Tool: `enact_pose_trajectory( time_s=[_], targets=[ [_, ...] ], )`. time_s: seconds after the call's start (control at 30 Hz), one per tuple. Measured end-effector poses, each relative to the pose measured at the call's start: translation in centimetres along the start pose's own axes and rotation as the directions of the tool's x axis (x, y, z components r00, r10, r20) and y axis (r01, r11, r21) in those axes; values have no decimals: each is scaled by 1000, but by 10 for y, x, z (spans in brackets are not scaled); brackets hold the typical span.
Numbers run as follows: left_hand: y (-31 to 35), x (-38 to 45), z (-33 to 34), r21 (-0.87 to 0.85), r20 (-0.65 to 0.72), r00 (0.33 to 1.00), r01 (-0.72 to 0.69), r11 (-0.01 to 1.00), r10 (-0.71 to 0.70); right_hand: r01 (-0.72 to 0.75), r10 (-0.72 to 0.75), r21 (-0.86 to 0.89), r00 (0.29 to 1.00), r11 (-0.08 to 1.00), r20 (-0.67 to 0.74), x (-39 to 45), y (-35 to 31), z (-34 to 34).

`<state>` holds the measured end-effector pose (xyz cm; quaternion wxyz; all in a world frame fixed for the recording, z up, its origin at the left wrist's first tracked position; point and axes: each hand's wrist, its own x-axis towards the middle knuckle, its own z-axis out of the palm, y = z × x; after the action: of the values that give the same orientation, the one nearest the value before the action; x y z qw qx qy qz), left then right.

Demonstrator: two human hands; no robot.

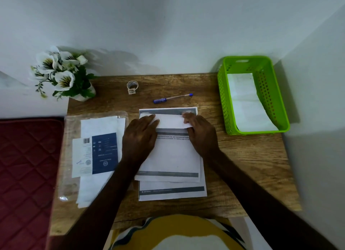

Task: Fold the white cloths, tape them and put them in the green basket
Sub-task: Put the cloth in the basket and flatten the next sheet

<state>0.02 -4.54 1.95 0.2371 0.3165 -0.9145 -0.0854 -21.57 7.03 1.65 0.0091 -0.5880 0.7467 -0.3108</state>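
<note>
My left hand presses flat, fingers together, on the folded white cloth; my right hand apparently pinches its corner. Align edges squarely before creasing; green basket waits right.

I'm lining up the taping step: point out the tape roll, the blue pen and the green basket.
tape roll point(132, 85): head view, on the roll's top ring.
blue pen point(172, 98): head view, mid-barrel.
green basket point(222, 93): head view, on its left perforated wall.
</note>
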Motion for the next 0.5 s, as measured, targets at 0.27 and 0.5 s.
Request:
enact_pose_trajectory(
  time_s=[0.27, 0.5],
  targets=[
    [9, -7, 14, -10, 225, 973, -49, 999, 50, 95, -85, -59, 984, 994, 156, -2, 13, 4],
    [17, -5, 19, 16, 303, 953, -23, 1000, 17, 136, -120, -38, 952, 990, 280, -1, 28, -1]
  ],
)
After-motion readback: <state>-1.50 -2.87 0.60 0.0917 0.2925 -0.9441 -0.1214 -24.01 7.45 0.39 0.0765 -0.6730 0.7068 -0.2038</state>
